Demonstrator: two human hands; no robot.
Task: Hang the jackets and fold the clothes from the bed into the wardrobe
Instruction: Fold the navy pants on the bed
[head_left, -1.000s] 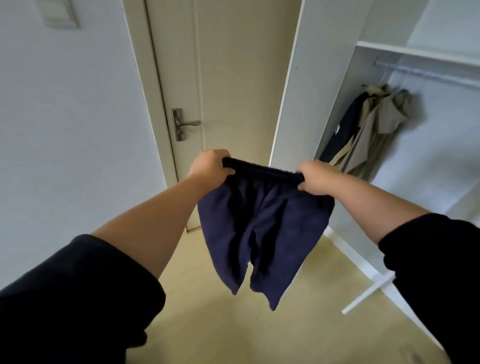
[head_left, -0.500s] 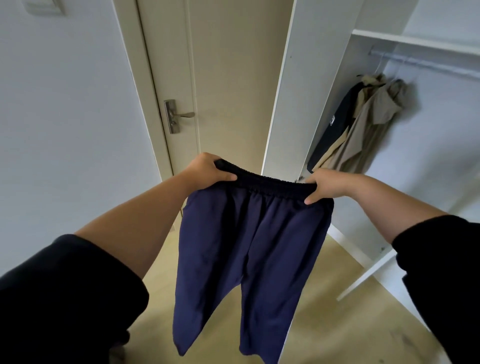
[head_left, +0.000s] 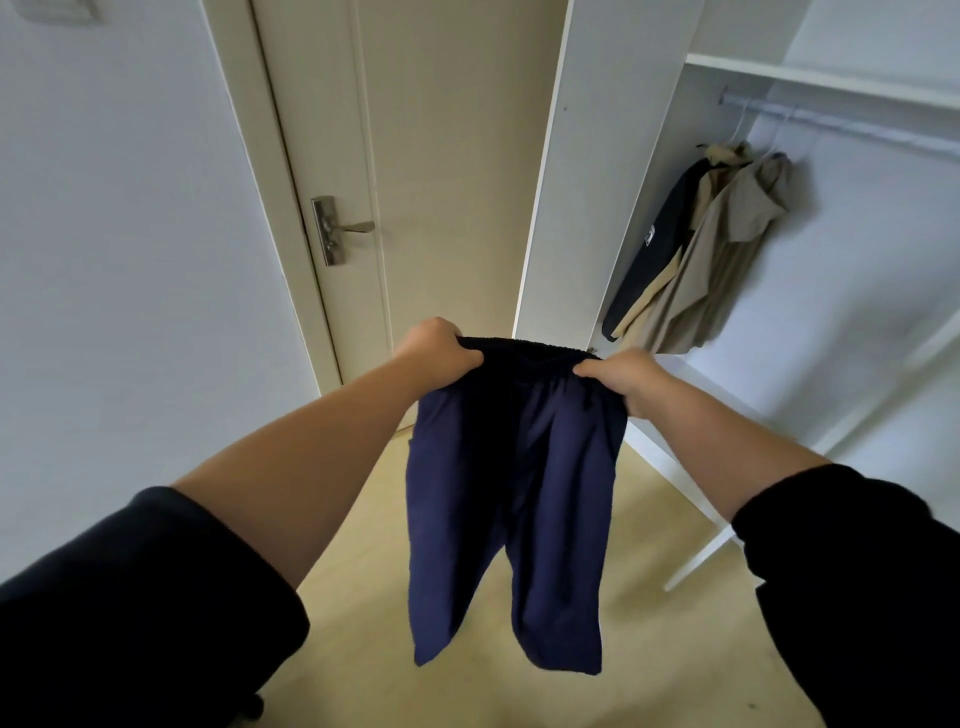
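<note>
I hold up a pair of navy blue shorts (head_left: 514, 499) by the elastic waistband in front of me. My left hand (head_left: 436, 351) grips the waistband's left end and my right hand (head_left: 621, 376) pinches its right end. Both legs of the shorts hang straight down over the floor. To the right stands the open white wardrobe (head_left: 587, 171). Two jackets, a beige one (head_left: 727, 249) and a dark one (head_left: 657, 244), hang from its rail (head_left: 841, 117).
A closed cream door (head_left: 447, 156) with a metal handle (head_left: 337, 228) is straight ahead. A white wall lies to the left. The wardrobe's bottom board (head_left: 680, 415) sits low on the right, above the light wooden floor (head_left: 363, 649).
The shorts swung from bunched and flung up to hanging straight and full length. My hands dropped lower and drew a little closer together on the waistband. The view tilted slightly.
</note>
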